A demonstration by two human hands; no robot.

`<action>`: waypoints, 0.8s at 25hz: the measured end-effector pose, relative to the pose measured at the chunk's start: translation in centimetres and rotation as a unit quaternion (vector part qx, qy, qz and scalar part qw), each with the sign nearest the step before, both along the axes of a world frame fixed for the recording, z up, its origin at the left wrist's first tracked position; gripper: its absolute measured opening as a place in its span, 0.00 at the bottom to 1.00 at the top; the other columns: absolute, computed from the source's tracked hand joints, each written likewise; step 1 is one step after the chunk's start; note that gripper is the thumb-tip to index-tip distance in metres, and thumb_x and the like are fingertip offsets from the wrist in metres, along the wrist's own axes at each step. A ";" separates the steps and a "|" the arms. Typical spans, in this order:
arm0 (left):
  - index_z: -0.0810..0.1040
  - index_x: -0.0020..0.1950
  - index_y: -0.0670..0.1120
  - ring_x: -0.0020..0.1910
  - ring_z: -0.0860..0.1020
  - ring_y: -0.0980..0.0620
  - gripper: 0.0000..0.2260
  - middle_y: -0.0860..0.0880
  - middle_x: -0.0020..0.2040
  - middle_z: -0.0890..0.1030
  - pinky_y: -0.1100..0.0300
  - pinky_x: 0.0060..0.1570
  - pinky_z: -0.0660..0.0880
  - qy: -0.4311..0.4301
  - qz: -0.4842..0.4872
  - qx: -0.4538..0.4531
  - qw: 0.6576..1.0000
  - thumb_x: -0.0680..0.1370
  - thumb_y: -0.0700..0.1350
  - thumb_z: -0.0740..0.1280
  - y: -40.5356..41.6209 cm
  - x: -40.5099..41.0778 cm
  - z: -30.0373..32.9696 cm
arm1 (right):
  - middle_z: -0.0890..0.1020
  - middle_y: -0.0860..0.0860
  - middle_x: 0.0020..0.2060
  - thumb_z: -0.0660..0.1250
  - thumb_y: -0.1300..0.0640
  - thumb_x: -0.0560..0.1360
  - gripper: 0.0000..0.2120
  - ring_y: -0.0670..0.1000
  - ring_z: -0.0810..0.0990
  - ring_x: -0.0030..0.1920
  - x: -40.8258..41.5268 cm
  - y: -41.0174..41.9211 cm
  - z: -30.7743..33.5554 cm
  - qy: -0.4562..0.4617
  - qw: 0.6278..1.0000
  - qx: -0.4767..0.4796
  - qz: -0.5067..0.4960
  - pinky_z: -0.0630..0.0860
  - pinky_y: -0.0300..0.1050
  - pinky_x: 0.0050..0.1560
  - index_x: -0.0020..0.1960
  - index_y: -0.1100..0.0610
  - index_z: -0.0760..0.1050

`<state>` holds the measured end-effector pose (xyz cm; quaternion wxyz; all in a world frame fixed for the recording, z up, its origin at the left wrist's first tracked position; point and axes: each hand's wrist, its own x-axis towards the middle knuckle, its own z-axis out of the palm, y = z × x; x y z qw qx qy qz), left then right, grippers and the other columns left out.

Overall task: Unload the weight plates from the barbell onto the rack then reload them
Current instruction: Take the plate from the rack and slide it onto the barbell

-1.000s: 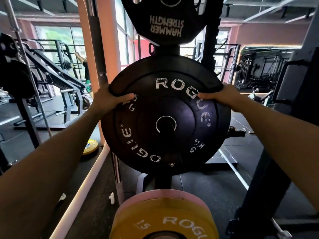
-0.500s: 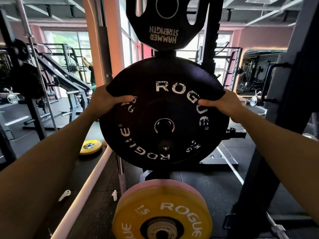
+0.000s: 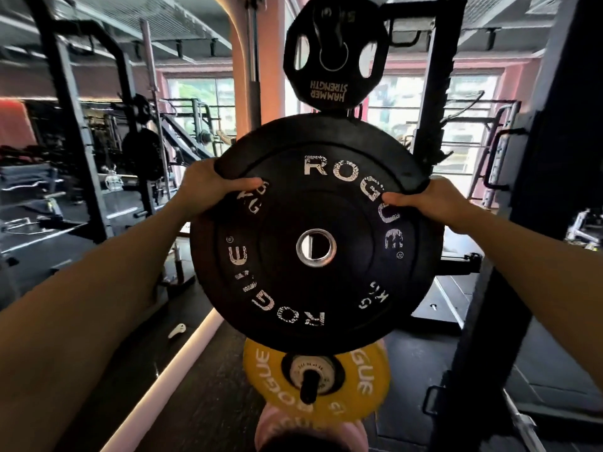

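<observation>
A large black ROGUE bumper plate (image 3: 313,288) fills the middle of the view, upright and facing me. My left hand (image 3: 208,187) grips its upper left rim and my right hand (image 3: 434,200) grips its upper right rim. Daylight shows through its steel centre hole, with no peg in it. Above it a black Hammer Strength plate (image 3: 336,53) hangs on a rack peg. Below it a yellow ROGUE plate (image 3: 368,386) sits on a lower peg, with a pink plate (image 3: 277,429) under that.
The black rack upright (image 3: 437,93) stands behind the plate, and a thick black post (image 3: 522,256) rises at right. A glowing white floor strip (image 3: 163,389) runs at lower left. Other gym racks and machines stand at left. Dark rubber floor lies all around.
The black plate has come off the rack peg toward me; its centre hole, filled by the peg before, now shows light. The view has tilted up, and both hands keep their grip.
</observation>
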<state>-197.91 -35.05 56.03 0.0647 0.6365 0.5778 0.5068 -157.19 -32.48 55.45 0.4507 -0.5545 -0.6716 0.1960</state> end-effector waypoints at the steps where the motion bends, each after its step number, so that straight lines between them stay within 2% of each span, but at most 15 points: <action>1: 0.85 0.46 0.49 0.44 0.83 0.56 0.31 0.52 0.43 0.86 0.53 0.50 0.80 0.001 0.002 -0.002 1.000 0.55 0.71 0.77 -1.8 0.3 0.1 | 0.85 0.45 0.49 0.80 0.34 0.51 0.35 0.45 0.83 0.48 0.3 -1.3 0.1 -0.005 1.000 -0.005 0.011 0.78 0.45 0.55 0.53 0.49 0.83; 4: 0.85 0.47 0.51 0.42 0.83 0.60 0.30 0.55 0.42 0.86 0.64 0.42 0.78 -0.008 0.008 -0.001 1.000 0.56 0.71 0.77 -7.3 1.8 1.0 | 0.85 0.45 0.49 0.80 0.34 0.52 0.34 0.46 0.83 0.49 1.7 -5.8 1.7 -0.020 0.999 -0.004 0.034 0.78 0.46 0.57 0.54 0.49 0.83; 6: 0.85 0.47 0.52 0.43 0.83 0.59 0.29 0.56 0.42 0.86 0.63 0.44 0.78 -0.023 0.001 0.004 1.000 0.55 0.70 0.78 -10.8 2.7 1.7 | 0.85 0.46 0.50 0.79 0.34 0.54 0.33 0.48 0.83 0.49 2.7 -8.9 3.2 -0.040 0.998 0.003 0.042 0.78 0.47 0.57 0.54 0.49 0.83; 10: 0.85 0.47 0.54 0.42 0.83 0.62 0.31 0.59 0.42 0.86 0.65 0.45 0.77 -0.030 -0.007 0.017 0.999 0.53 0.71 0.78 -16.7 5.2 2.7 | 0.83 0.44 0.48 0.77 0.33 0.57 0.27 0.44 0.81 0.47 5.3 -14.5 4.7 -0.062 0.996 0.006 0.057 0.74 0.39 0.47 0.50 0.45 0.81; 14: 0.85 0.48 0.52 0.46 0.83 0.57 0.31 0.56 0.45 0.86 0.58 0.52 0.79 -0.034 -0.020 0.018 0.999 0.54 0.69 0.79 -22.1 8.4 3.0 | 0.81 0.36 0.42 0.75 0.27 0.51 0.27 0.39 0.79 0.44 8.8 -21.3 5.4 -0.075 0.996 0.010 0.040 0.72 0.34 0.41 0.43 0.41 0.80; 17: 0.85 0.49 0.50 0.48 0.84 0.53 0.33 0.53 0.46 0.86 0.52 0.55 0.79 -0.020 -0.039 0.014 0.999 0.53 0.70 0.79 -26.0 12.0 3.1 | 0.82 0.37 0.43 0.75 0.26 0.49 0.32 0.40 0.80 0.45 12.4 -26.7 5.2 -0.077 0.997 0.017 0.014 0.74 0.38 0.46 0.47 0.42 0.82; 20: 0.85 0.45 0.52 0.44 0.83 0.58 0.32 0.56 0.41 0.86 0.55 0.50 0.80 -0.026 -0.058 0.000 0.998 0.52 0.72 0.78 -29.1 16.0 3.1 | 0.81 0.33 0.38 0.75 0.26 0.49 0.28 0.34 0.80 0.40 16.3 -31.8 5.0 -0.082 0.997 0.005 -0.016 0.71 0.33 0.40 0.43 0.41 0.82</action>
